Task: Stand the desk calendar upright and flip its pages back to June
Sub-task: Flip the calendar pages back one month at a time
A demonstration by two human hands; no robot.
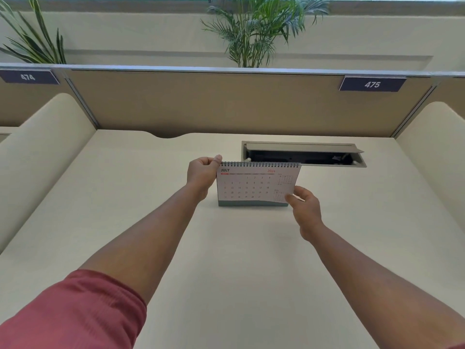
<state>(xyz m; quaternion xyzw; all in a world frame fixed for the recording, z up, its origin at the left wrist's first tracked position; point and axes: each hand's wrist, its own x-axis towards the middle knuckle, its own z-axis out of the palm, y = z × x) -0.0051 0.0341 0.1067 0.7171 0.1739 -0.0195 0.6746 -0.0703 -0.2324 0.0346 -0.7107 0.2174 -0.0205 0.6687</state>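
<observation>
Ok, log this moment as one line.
calendar: upright, shows July | left hand: pinches top corner | right hand: pinches page's lower corner | June: not yet

Even, bright daylight from the window (251,0) ahead of me; soft faint shadows on the table (226,248); wide-angle bowing at edges; calendar print slightly blurred.

A pale cream tabletop (226,248) fills the lower frame. The desk calendar (254,185) stands upright at its centre. An open cable hatch (304,153) is set into it just behind.
</observation>
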